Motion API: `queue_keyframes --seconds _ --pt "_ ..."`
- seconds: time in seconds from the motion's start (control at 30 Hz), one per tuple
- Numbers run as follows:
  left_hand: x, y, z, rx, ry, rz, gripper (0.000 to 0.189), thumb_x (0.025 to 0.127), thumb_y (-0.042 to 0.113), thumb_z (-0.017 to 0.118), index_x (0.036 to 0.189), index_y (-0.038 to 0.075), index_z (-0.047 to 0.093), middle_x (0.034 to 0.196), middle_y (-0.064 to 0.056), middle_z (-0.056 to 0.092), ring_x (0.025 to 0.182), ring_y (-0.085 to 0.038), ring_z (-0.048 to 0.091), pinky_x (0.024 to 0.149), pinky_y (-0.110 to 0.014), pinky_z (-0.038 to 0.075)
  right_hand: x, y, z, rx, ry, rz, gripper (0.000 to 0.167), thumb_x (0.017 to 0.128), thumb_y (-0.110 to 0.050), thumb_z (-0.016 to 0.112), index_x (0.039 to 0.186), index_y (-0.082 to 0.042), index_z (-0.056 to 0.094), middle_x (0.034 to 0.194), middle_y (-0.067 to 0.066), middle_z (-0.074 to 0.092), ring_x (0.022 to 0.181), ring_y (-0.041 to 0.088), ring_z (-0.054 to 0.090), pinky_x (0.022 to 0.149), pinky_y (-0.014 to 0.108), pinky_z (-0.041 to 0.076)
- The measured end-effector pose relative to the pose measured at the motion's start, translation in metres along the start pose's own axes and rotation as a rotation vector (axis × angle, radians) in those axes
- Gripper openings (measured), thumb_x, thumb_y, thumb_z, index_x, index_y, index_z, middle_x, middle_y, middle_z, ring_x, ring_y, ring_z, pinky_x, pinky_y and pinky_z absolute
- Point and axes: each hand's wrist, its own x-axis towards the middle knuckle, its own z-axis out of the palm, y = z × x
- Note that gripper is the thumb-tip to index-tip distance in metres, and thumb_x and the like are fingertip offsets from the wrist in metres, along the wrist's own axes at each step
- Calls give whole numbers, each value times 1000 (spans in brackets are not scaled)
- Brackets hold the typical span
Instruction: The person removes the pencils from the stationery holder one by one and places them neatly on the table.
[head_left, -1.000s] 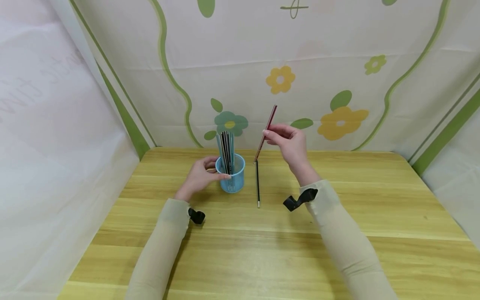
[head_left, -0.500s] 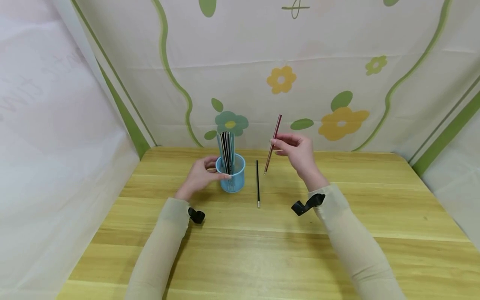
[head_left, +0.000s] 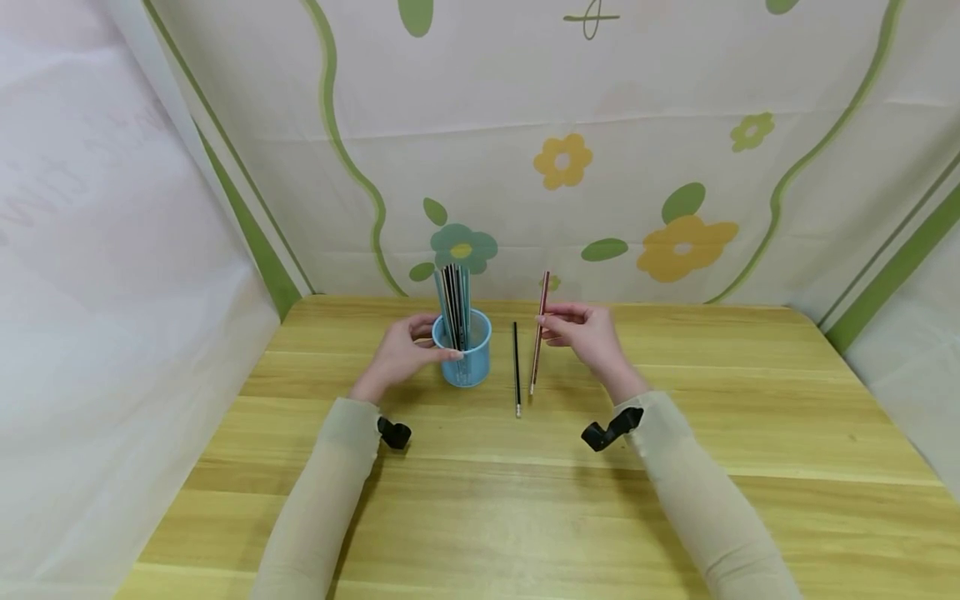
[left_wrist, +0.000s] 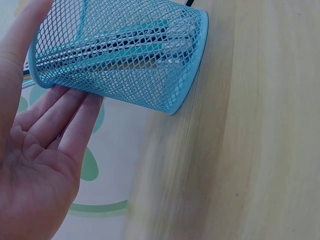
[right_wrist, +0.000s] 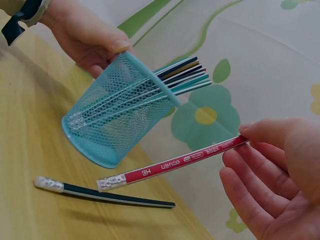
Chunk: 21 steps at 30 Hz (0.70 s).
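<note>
Red pencil (right_wrist: 175,162), white lettering, silver ferrule, eraser end down, pinched by right hand (head_left: 588,335), right of blue mesh pencil cup (head_left: 476,368). Left hand (head_left: 399,350) clasps cup. Black pencil (head_left: 517,367) lies between cup and red pencil.

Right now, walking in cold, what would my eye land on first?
Probably the blue cup, bristling with pencils near the far edge of the table, held by the left grip. Then the red pencil, pinched in the right grip, beside a black pencil lying flat. Behind, an orange flower stands out on the pale backdrop.
</note>
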Motion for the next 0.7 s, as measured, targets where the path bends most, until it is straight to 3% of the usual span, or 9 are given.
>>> queue_keyframes --seconds 0.13,0.43,0.7 --pt "1 0 0 -3 -4 0 74 73 33 95 135 9 62 125 -4 68 115 -23 65 98 -41 54 0 8 2 -18 -17 66 38 92 -11 79 122 9 68 104 17 74 80 22 74 81 44 61" --pt "1 0 0 1 -3 3 75 74 33 95 136 8 62 125 -4 68 114 -23 65 97 -41 55 2 31 5 -51 -75 132 35 93 -6 76 121 12 68 108 24 72 79 23 74 83 45 61" --pt "1 0 0 8 -2 6 72 75 29 94 136 8 62 125 -4 68 114 -23 65 97 -40 55 6 45 10 -48 -53 171 32 92 -2 75 120 12 68 101 22 73 73 21 73 79 42 62"
